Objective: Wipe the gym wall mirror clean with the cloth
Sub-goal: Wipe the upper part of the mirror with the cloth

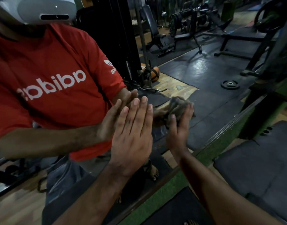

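Both hands on the glass: left hand (131, 135) flat, right hand (178, 129) pressing the crumpled grey-brown cloth (177, 106) to the large gym wall mirror (196, 70).

Left fingers are straight and close together, pointing up, palm against the mirror and meeting its own reflection. Right fingers are extended over the cloth, which sits bunched between fingertips and glass, just right of the left hand; wadded as it is, the cloth shows no clear long axis. Below the hands the mirror's lower edge runs diagonally along a green strip of floor (155, 203), with black rubber floor mats (256, 168) beside it. Open glass stretches up and to the right of the cloth, reflecting benches and a weight plate (230, 84).
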A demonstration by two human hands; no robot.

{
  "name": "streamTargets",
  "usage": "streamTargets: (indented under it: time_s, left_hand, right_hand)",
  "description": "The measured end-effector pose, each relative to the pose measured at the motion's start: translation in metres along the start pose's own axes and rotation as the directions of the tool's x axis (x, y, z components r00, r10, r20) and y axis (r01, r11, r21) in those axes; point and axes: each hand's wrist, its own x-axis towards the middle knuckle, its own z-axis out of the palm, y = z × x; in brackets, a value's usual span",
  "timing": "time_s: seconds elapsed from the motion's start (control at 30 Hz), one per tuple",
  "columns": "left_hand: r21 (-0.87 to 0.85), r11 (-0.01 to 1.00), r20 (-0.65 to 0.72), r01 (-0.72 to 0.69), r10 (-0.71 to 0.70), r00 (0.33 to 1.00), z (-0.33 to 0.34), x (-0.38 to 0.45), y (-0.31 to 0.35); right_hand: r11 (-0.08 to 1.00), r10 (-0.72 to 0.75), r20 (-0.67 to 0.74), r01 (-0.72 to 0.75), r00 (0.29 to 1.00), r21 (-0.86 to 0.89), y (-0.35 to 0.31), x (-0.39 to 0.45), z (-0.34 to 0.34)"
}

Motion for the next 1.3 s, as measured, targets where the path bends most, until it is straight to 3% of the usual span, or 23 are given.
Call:
streamTargets:
  time_s: [0.07, 0.1, 0.17, 0.2, 0.27, 0.33, 0.4, 0.43, 0.47, 0.53, 0.6, 0.67, 0.73, 0.77, 0.87, 0.93, 1.0, 1.03, 1.1, 1.17, 1.23, 1.27, 1.3]
  left_hand:
    - [0.008, 1.000, 0.006, -0.007, 0.007, 1.000, -0.008, -0.012, -0.010]
    - [0.004, 1.000, 0.006, -0.005, 0.005, 1.000, -0.012, -0.018, -0.015]
    - [0.008, 1.000, -0.002, -0.001, 0.001, 1.000, -0.020, -0.029, -0.027]
    - [0.018, 1.000, -0.008, 0.002, -0.002, 1.000, -0.024, -0.034, -0.032]
    - [0.036, 0.999, -0.007, 0.008, -0.008, 1.000, -0.030, -0.044, -0.044]
    - [0.094, 0.995, 0.021, -0.023, 0.021, 1.000, -0.033, -0.053, -0.056]
    - [0.198, 0.975, 0.044, -0.104, 0.097, 0.994, -0.032, -0.057, -0.066]
    - [0.232, 0.964, 0.041, -0.132, 0.126, 0.991, -0.030, -0.057, -0.068]
    - [0.249, 0.958, 0.035, -0.145, 0.140, 0.989, -0.029, -0.057, -0.069]
    - [0.259, 0.955, 0.020, -0.146, 0.146, 0.989, -0.027, -0.056, -0.067]
    - [0.259, 0.955, 0.006, -0.144, 0.147, 0.989, -0.025, -0.058, -0.066]
    - [0.266, 0.951, -0.002, -0.157, 0.163, 0.987, -0.023, -0.059, -0.066]
    - [0.236, 0.959, -0.016, -0.159, 0.168, 0.986, -0.024, -0.056, -0.068]
    - [0.192, 0.969, -0.023, -0.156, 0.163, 0.986, -0.026, -0.056, -0.068]
    - [0.012, 0.995, -0.027, -0.097, 0.097, 0.995, -0.039, -0.074, -0.072]
    - [0.026, 0.999, -0.027, -0.035, 0.035, 0.999, -0.049, -0.101, -0.076]
    - [0.120, 0.993, -0.015, -0.010, 0.011, 1.000, -0.053, -0.122, -0.086]
    - [0.158, 0.987, 0.004, -0.016, 0.016, 1.000, -0.051, -0.128, -0.091]
    - [0.205, 0.977, 0.038, -0.051, 0.044, 0.998, -0.046, -0.132, -0.099]
    - [0.218, 0.973, 0.052, -0.077, 0.067, 0.996, -0.043, -0.131, -0.101]
    - [0.178, 0.980, 0.035, -0.083, 0.078, 0.996, -0.045, -0.130, -0.100]
    - [0.112, 0.991, 0.020, -0.075, 0.073, 0.997, -0.050, -0.131, -0.099]
    - [0.035, 0.998, 0.015, -0.058, 0.057, 0.998, -0.058, -0.134, -0.099]
  right_hand:
    - [0.943, 0.307, -0.042, -0.298, 0.951, 0.149, -0.031, -0.006, 0.017]
    - [0.949, 0.288, -0.020, -0.283, 0.957, 0.142, -0.045, -0.012, 0.022]
    - [0.998, -0.043, 0.055, 0.041, 0.998, 0.045, -0.054, -0.037, 0.025]
    - [0.977, -0.209, 0.116, 0.212, 0.971, -0.012, -0.049, -0.048, 0.025]
    - [0.950, -0.282, 0.140, 0.297, 0.949, -0.099, -0.022, -0.055, 0.023]
    - [0.998, 0.051, 0.000, -0.051, 0.999, -0.024, -0.020, -0.055, 0.029]
    - [0.954, 0.284, -0.028, -0.280, 0.958, 0.109, -0.042, -0.057, 0.041]
    - [0.968, 0.229, 0.004, -0.228, 0.974, 0.102, -0.056, -0.065, 0.045]
    - [0.993, 0.083, 0.053, -0.087, 0.995, 0.082, -0.065, -0.076, 0.048]
    - [0.971, -0.237, 0.164, 0.240, 0.958, 0.002, -0.064, -0.095, 0.047]
    - [0.941, -0.309, 0.174, 0.327, 0.935, -0.085, -0.033, -0.095, 0.041]
    - [1.000, -0.007, 0.026, 0.008, 1.000, -0.023, -0.025, -0.092, 0.043]
    - [0.970, 0.233, -0.013, -0.231, 0.972, 0.074, -0.045, -0.091, 0.055]
    - [0.978, 0.198, 0.011, -0.198, 0.980, 0.070, -0.059, -0.097, 0.061]
    - [0.970, -0.241, 0.147, 0.243, 0.959, 0.004, -0.059, -0.120, 0.066]
    - [0.931, -0.339, 0.156, 0.355, 0.928, -0.087, -0.025, -0.125, 0.061]
    - [0.999, -0.040, 0.027, 0.041, 0.999, -0.026, -0.014, -0.131, 0.062]
    - [0.988, 0.143, -0.001, -0.143, 0.990, 0.050, -0.023, -0.136, 0.067]
    - [0.965, 0.237, 0.052, -0.241, 0.970, 0.099, -0.055, -0.150, 0.081]
    - [0.996, -0.034, 0.128, 0.024, 0.991, 0.082, -0.068, -0.168, 0.086]
    - [0.947, -0.309, 0.173, 0.320, 0.935, -0.037, -0.052, -0.175, 0.086]
    - [0.945, -0.300, 0.141, 0.314, 0.943, -0.087, -0.037, -0.175, 0.087]
    - [0.981, -0.162, 0.076, 0.169, 0.984, -0.098, -0.031, -0.175, 0.089]
